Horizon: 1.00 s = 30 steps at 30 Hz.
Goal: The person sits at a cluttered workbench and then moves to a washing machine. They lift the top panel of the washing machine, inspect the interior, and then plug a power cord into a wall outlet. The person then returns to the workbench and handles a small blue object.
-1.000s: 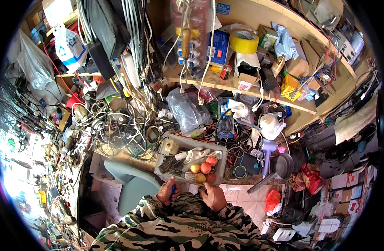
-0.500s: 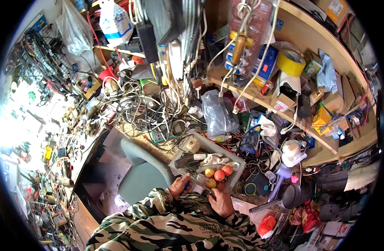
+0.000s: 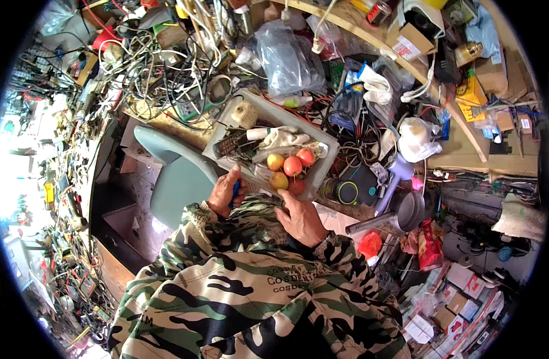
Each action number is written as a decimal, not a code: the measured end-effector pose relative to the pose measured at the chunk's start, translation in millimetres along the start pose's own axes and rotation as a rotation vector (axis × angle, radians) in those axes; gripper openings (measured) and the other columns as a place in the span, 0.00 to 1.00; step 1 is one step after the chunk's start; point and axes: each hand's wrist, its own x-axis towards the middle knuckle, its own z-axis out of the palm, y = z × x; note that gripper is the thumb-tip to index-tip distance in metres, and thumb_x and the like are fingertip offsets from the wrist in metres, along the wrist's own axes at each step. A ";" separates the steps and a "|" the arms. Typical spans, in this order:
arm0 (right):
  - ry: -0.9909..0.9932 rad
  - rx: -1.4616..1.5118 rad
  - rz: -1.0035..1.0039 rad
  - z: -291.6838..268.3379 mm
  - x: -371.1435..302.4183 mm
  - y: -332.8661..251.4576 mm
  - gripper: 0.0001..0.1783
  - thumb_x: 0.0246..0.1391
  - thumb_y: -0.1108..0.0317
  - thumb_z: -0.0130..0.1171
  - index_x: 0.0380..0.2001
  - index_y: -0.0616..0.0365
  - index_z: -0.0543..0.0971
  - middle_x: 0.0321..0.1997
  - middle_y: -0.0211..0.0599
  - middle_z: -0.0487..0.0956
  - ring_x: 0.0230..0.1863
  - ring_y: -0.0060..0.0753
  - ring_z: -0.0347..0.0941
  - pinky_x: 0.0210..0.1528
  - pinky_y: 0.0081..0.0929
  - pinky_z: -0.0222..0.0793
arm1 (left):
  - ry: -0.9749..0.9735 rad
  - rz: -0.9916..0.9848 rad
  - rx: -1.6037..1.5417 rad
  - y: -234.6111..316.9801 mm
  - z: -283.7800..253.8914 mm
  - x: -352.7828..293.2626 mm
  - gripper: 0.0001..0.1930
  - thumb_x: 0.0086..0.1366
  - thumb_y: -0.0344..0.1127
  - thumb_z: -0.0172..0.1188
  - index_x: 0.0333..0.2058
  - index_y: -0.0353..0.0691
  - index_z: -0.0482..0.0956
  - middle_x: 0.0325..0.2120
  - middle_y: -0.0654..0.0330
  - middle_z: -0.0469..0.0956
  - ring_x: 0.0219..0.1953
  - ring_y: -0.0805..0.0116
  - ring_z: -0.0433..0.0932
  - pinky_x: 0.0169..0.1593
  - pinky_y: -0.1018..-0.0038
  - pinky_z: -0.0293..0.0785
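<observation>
A translucent plastic box (image 3: 331, 164) holds several red and yellow round fruits (image 3: 292, 166), a pale glove (image 3: 283, 139), a dark remote-like piece (image 3: 231, 144) and a cream-coloured block (image 3: 244, 114). At its near left corner, my left hand (image 3: 225, 192) is closed on a small blue object (image 3: 235, 192), mostly hidden by the fingers. My right hand (image 3: 302, 221) is at the near side of the box, just below the fruits. Its index finger and thumb are apart and nothing shows between them; whether a fingertip touches the box I cannot tell.
A grey-green chair (image 3: 182, 190) stands left of the box. Tangled cables (image 3: 179, 78) and a clear plastic bag (image 3: 286, 60) lie beyond it. Rightward are a small pan (image 3: 409, 210), a purple object (image 3: 400, 170) and a wooden shelf edge (image 3: 433, 87). Cluttered parts fill the far left.
The view has tilted downward, so the box and bench sit higher in the picture. My right hand's finger and thumb look more spread; the left keeps the blue object.
</observation>
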 end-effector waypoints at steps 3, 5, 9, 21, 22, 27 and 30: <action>-0.023 0.078 0.023 -0.4 -0.3 4.6 0.26 0.58 0.67 0.64 0.58 0.62 0.71 0.27 0.53 0.80 0.30 0.55 0.80 0.31 0.44 0.72 | -0.002 -0.037 0.023 9.2 9.2 -5.2 0.30 0.67 0.67 0.56 0.29 0.42 0.68 0.18 0.65 0.64 0.13 0.76 0.57 0.16 0.77 0.53; 0.017 0.086 -0.037 1.2 1.0 9.4 0.26 0.58 0.67 0.64 0.58 0.62 0.71 0.26 0.51 0.80 0.29 0.54 0.80 0.31 0.43 0.73 | -0.012 -0.032 0.022 7.0 5.5 -2.9 0.29 0.68 0.66 0.55 0.28 0.43 0.68 0.18 0.65 0.65 0.14 0.76 0.58 0.16 0.78 0.53; 0.046 0.136 -0.026 9.2 -1.9 14.5 0.26 0.58 0.67 0.64 0.58 0.61 0.71 0.25 0.49 0.80 0.28 0.54 0.80 0.31 0.42 0.73 | -0.016 -0.019 -0.009 4.6 3.1 -0.1 0.28 0.69 0.65 0.55 0.28 0.43 0.68 0.18 0.64 0.65 0.14 0.76 0.59 0.16 0.78 0.54; 0.004 0.134 -0.013 -5.2 -5.7 11.5 0.26 0.58 0.64 0.64 0.56 0.63 0.72 0.33 0.57 0.82 0.35 0.56 0.82 0.35 0.46 0.77 | 0.015 0.004 0.014 -1.3 2.9 0.6 0.27 0.69 0.64 0.56 0.28 0.45 0.69 0.16 0.65 0.65 0.13 0.74 0.59 0.15 0.77 0.54; 0.025 0.141 -0.032 -1.8 -5.6 16.2 0.26 0.58 0.64 0.64 0.56 0.64 0.72 0.33 0.56 0.81 0.35 0.56 0.82 0.35 0.45 0.76 | 0.019 0.048 0.029 -3.3 5.7 2.3 0.28 0.68 0.65 0.56 0.28 0.44 0.69 0.16 0.65 0.65 0.13 0.74 0.59 0.15 0.77 0.54; 0.005 0.150 -0.061 0.3 -4.3 22.7 0.28 0.60 0.63 0.61 0.59 0.65 0.68 0.29 0.58 0.80 0.29 0.60 0.79 0.31 0.53 0.73 | 0.032 0.000 -0.003 -1.5 8.8 4.4 0.28 0.69 0.66 0.55 0.27 0.45 0.69 0.16 0.65 0.65 0.13 0.74 0.60 0.15 0.78 0.53; -0.018 0.112 -0.082 7.5 -0.5 18.3 0.28 0.59 0.63 0.61 0.59 0.63 0.68 0.32 0.57 0.81 0.31 0.60 0.79 0.32 0.53 0.73 | 0.057 -0.036 -0.061 -9.8 -3.6 1.9 0.27 0.70 0.65 0.54 0.27 0.46 0.70 0.17 0.64 0.66 0.13 0.75 0.60 0.15 0.78 0.53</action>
